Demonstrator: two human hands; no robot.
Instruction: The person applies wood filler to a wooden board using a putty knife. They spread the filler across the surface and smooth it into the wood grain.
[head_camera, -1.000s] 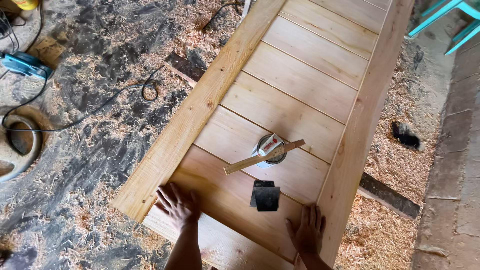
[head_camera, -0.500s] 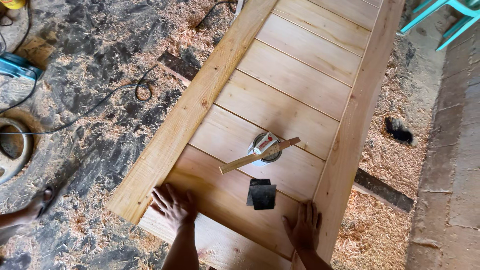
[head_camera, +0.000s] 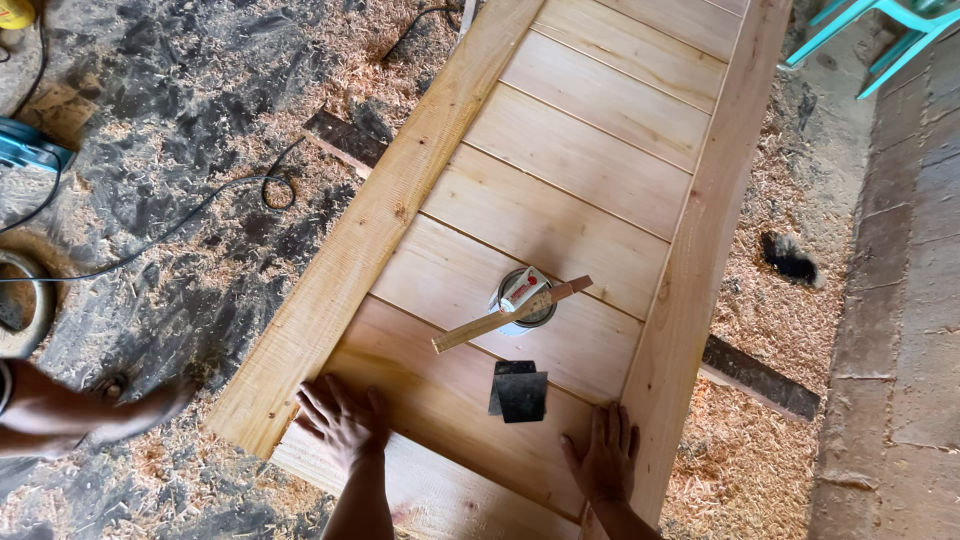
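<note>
Head view, looking straight down: both hands flat on the wooden door panel (head_camera: 560, 190), fingers spread wide, holding nothing. Left hand (head_camera: 343, 425) presses the bottom board at seven o'clock, just beside the left frame rail (head_camera: 370, 230). Right hand (head_camera: 603, 462) sits at five o'clock, touching the right frame rail (head_camera: 700, 250). Between them, slightly up, lie dark sandpaper sheets (head_camera: 520, 392). Up at centre, a round tin (head_camera: 523, 297) with a wooden stick (head_camera: 510, 315) laid across its top. Another person's foot (head_camera: 130, 405) shows at nine o'clock on the shavings-covered floor (head_camera: 180, 150), beside a black cable (head_camera: 200, 210).
</note>
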